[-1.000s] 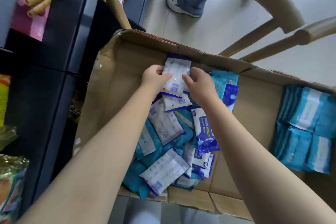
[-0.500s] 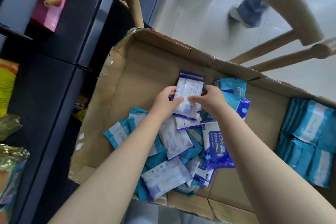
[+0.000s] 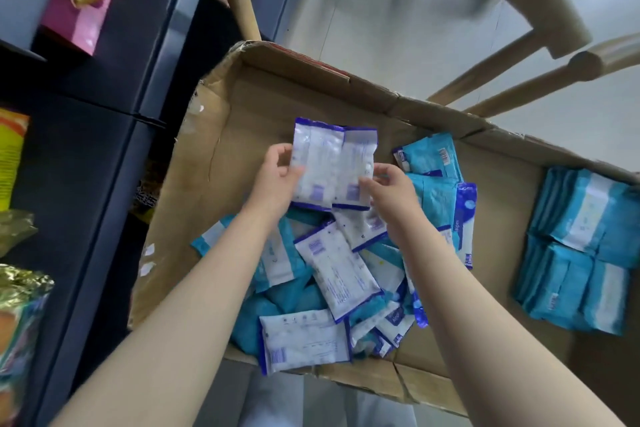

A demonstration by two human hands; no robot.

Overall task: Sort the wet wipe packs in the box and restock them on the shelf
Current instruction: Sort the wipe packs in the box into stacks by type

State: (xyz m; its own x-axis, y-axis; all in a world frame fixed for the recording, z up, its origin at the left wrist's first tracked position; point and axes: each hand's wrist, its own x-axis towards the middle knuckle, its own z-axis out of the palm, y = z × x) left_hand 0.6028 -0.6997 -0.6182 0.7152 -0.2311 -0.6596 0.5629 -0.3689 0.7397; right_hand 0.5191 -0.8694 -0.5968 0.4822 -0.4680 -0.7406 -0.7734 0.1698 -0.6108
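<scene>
An open cardboard box (image 3: 263, 94) holds a loose heap of wet wipe packs (image 3: 332, 281), some white with blue edges, some teal. Above the heap I hold two white packs (image 3: 332, 166) side by side, backs facing me. My left hand (image 3: 277, 180) grips their left edge, thumb on the front. My right hand (image 3: 389, 187) pinches the lower right corner. Teal packs (image 3: 429, 156) lie behind my right hand. At the box's right end, teal packs stand in neat rows (image 3: 581, 243).
A dark shelf unit (image 3: 104, 135) with snack boxes and bags stands to the left. A wooden chair (image 3: 519, 3) stands behind the box, on a grey tiled floor (image 3: 363, 21). Bare cardboard shows at the box's left side.
Both hands have lifted the white packs higher above the heap and fanned them apart, so two show side by side. The view has shifted, and the passer-by's legs have left the frame.
</scene>
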